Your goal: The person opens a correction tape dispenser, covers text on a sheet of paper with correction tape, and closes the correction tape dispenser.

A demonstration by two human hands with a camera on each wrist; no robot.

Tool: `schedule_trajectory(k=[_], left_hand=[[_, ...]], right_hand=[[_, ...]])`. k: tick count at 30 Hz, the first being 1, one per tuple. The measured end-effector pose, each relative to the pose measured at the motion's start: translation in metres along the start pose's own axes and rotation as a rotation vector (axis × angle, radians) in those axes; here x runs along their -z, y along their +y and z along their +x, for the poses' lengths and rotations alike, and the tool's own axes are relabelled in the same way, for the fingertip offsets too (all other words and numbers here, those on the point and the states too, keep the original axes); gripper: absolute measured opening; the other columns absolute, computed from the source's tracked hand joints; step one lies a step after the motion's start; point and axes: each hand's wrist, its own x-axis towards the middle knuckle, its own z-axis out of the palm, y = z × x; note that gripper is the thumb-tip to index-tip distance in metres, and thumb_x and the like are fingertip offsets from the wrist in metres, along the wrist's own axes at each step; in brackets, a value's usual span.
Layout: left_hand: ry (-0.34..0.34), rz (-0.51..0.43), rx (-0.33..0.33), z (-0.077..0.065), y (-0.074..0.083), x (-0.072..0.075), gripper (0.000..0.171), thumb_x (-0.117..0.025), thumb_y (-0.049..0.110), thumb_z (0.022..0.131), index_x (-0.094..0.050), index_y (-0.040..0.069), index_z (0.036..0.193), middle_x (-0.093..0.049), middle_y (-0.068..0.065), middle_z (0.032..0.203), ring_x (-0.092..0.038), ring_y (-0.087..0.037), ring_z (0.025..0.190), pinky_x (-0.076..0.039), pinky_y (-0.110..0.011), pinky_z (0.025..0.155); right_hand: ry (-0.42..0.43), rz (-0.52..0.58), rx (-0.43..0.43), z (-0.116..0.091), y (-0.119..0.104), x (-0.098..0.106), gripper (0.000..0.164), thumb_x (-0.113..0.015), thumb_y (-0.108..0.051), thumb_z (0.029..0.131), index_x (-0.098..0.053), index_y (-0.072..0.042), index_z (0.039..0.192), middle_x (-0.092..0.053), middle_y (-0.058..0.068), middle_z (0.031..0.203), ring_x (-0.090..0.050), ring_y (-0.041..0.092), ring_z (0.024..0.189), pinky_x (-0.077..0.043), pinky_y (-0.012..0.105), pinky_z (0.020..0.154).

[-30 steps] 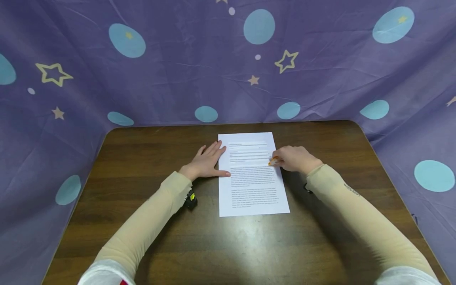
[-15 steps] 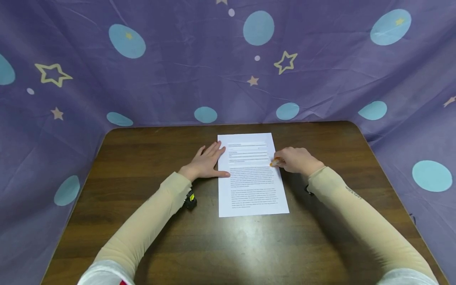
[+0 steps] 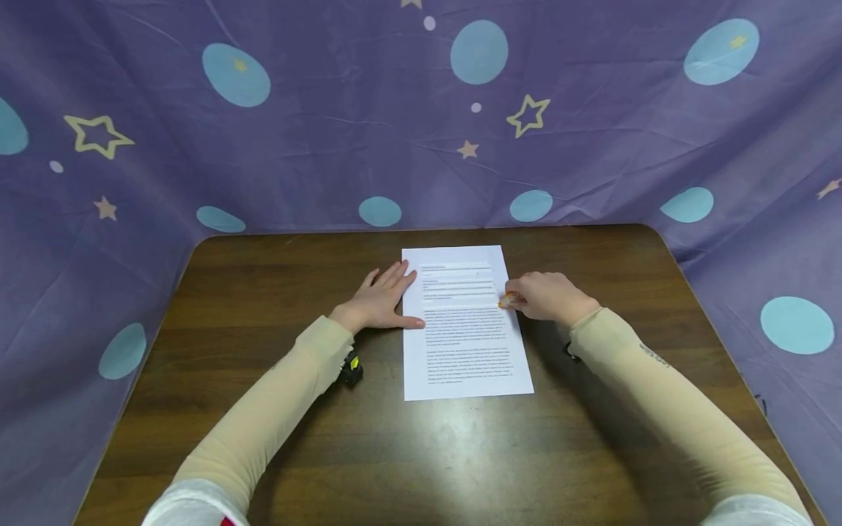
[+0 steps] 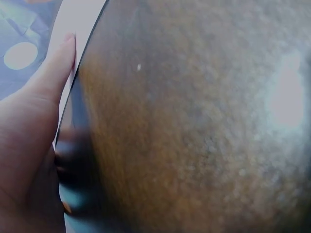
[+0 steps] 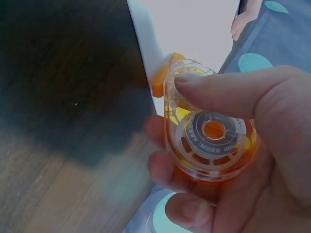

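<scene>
A printed sheet of paper point(image 3: 460, 365) lies flat on the wooden table. My left hand point(image 3: 378, 303) rests on the sheet's left edge, fingers spread and straight. In the left wrist view its thumb point(image 4: 56, 68) reaches over the white margin. At the right edge of the sheet, my right hand point(image 3: 546, 296) grips a correction tape dispenser point(image 3: 511, 299). Seen from the right wrist, the dispenser point(image 5: 211, 136) has a clear case with orange and yellow parts inside; the thumb presses its top and the fingers curl underneath. Its orange tip point(image 5: 163, 80) is right at the paper.
The brown wooden table point(image 3: 296, 277) stands against a purple curtain point(image 3: 329, 109) with stars and pale blue ovals. Black wrist cameras are strapped under both sleeves; the left one point(image 3: 351, 369) shows a yellow mark.
My right hand and the correction tape have shifted very slightly right over the sheet's edge, then stayed put. The left hand has not moved.
</scene>
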Motion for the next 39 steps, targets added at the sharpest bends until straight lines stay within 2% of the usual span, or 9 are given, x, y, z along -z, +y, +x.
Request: schedule_trajectory(k=[5,12,16,24,32,39], left_hand=[[-0.003,-0.006,0.007,0.001,-0.002,-0.002,0.118,-0.062,0.078,0.088,-0.006,0.013,0.169,0.010,-0.009,0.175,0.008,-0.024,0.161,0.002,-0.056,0.127],[0.011,-0.009,-0.003,-0.002,0.000,0.000,0.117,-0.064,0.075,0.088,-0.009,0.011,0.169,0.006,-0.011,0.175,0.005,-0.027,0.162,0.001,-0.057,0.127],[0.006,-0.009,-0.002,-0.001,0.001,0.000,0.119,-0.065,0.076,0.087,-0.008,0.012,0.169,0.007,-0.011,0.175,0.007,-0.025,0.162,0.002,-0.057,0.127],[-0.005,-0.012,-0.004,0.003,-0.003,-0.005,0.124,-0.064,0.081,0.083,-0.007,0.013,0.169,0.010,-0.009,0.175,0.009,-0.023,0.161,0.004,-0.056,0.127],[0.001,-0.029,0.000,0.006,-0.006,-0.008,0.123,-0.066,0.080,0.083,-0.005,0.015,0.169,0.012,-0.007,0.175,0.010,-0.023,0.161,0.004,-0.056,0.127],[0.011,-0.010,-0.009,0.004,-0.005,-0.004,0.123,-0.064,0.081,0.083,-0.008,0.012,0.169,0.008,-0.010,0.175,0.007,-0.025,0.162,0.002,-0.058,0.126]], right_hand=[[0.002,0.013,0.026,0.002,-0.006,0.003,0.009,-0.077,-0.012,0.092,-0.069,-0.011,0.090,-0.056,-0.002,0.070,-0.047,0.015,0.063,-0.041,0.034,0.054],[0.002,0.040,0.075,0.016,-0.019,0.002,0.011,-0.078,-0.019,0.094,-0.071,-0.011,0.095,-0.060,0.000,0.074,-0.052,0.015,0.065,-0.049,0.039,0.058],[-0.006,0.067,0.106,0.026,-0.028,-0.002,0.014,-0.078,-0.024,0.096,-0.070,-0.013,0.095,-0.060,-0.001,0.075,-0.052,0.015,0.066,-0.049,0.038,0.060],[-0.037,0.083,0.152,0.044,-0.048,-0.006,0.011,-0.077,-0.022,0.097,-0.068,-0.016,0.093,-0.060,-0.004,0.074,-0.051,0.013,0.068,-0.049,0.037,0.062],[-0.058,0.052,0.152,0.053,-0.058,-0.008,0.013,-0.077,-0.020,0.096,-0.067,-0.015,0.091,-0.065,-0.002,0.078,-0.055,0.015,0.070,-0.053,0.041,0.065],[-0.058,0.048,0.114,0.055,-0.061,-0.008,0.012,-0.077,-0.023,0.097,-0.069,-0.016,0.091,-0.066,-0.003,0.078,-0.056,0.016,0.070,-0.053,0.041,0.065]])
